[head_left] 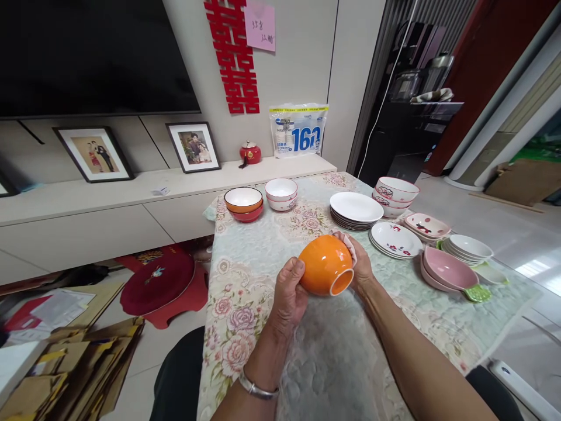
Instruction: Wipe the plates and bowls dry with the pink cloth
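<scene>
Fingers of the left hand point(290, 290) grip the orange bowl point(323, 264), those of the right hand point(362, 266) a cloth point(347, 243) (its right side) — glossy glaze might let it slip.

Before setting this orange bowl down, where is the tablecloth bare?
Bare tablecloth lies between the left hand and the red bowl, and between the white bowl pair and the large white plates. Right of those, floral plates and pink bowls crowd together.

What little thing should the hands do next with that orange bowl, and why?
Maybe slide the pale pink cloth gently around the orange bowl. The right hand holds the cloth against one side, and the left hand grips the other, so the bowl looks steady enough to wipe.
</scene>
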{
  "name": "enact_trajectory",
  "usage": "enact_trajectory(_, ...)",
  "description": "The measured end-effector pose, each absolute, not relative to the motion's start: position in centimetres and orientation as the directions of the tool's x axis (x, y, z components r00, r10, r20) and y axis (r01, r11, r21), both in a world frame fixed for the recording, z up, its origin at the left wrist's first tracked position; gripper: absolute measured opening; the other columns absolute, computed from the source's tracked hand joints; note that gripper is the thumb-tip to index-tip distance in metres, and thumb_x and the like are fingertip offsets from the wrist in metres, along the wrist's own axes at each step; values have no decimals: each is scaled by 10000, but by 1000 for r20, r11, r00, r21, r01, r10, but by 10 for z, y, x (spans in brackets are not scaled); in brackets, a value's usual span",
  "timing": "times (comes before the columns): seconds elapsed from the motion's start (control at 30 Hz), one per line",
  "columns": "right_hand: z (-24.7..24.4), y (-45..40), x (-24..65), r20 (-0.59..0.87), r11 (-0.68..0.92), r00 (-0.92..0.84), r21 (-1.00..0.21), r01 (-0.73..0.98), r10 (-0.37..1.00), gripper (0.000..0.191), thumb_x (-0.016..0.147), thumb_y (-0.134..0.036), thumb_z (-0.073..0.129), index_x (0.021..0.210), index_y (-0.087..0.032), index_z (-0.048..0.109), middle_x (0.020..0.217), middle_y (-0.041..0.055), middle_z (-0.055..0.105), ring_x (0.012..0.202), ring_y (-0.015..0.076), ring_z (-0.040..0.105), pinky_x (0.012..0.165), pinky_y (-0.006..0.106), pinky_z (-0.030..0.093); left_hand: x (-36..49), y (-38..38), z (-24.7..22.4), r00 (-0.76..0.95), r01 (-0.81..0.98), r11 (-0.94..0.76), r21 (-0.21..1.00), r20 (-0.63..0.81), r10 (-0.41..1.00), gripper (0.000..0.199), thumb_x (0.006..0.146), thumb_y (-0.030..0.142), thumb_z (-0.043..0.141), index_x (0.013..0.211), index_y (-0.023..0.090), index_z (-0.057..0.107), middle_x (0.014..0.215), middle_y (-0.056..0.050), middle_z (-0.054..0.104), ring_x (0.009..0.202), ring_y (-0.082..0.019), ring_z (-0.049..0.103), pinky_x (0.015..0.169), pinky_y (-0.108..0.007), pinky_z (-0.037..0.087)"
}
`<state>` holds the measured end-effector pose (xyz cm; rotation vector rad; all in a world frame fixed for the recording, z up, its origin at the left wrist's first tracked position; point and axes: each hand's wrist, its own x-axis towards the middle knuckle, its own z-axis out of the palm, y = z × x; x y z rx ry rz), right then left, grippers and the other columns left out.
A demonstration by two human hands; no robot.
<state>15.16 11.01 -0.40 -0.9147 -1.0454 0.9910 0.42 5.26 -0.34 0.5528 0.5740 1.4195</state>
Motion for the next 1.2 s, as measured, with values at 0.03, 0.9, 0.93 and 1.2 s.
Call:
enact_trajectory(0.03, -3, 109, 154, 230, 271, 194, -936, -225, 954, 360, 815, -566, 603, 765, -212, 645, 815, 39, 708, 767, 209, 661, 744, 345, 540, 4, 52, -3, 80, -734, 84, 674, -37, 996, 374, 693, 425, 804, 689, 174, 527, 724, 15, 522, 693, -118, 470, 698, -248, 406)
enact_trajectory(0.9, 21, 78, 148, 631, 615, -85, -705, 353, 771, 296, 878, -336, 594, 1138, -263, 715, 1228, 68, 690, 1173, 276, 601, 1034, 467, 438, 1, 53, -8, 108, -626, 62, 777, 7, 994, 371, 680, 402, 813, 680, 176, 519, 637, 30, 537, 592, -104, 453, 617, -242, 372)
enact_trajectory(0.93, 17, 82, 151, 555, 538, -15, -797, 274, 831, 294, 881, -372, 594, 1120, -257, 719, 1202, 66, 703, 1137, 274, 622, 1005, 452, 458, 1, 52, -8, 106, -628, 66, 776, 1, 994, 394, 673, 405, 817, 664, 177, 497, 627, 33, 519, 586, -99, 437, 609, -239, 363)
enact_trajectory(1.2, 1, 102, 149, 101, 163, 171, -899, -407, 980, 294, 786, -453, 683, 956, -218, 736, 1027, 54, 749, 963, 245, 677, 839, 362, 528, 0, 51, -3, 78, -750, 104, 653, -68, 995, 384, 636, 395, 842, 685, 168, 536, 703, 14, 556, 661, -109, 488, 674, -235, 400)
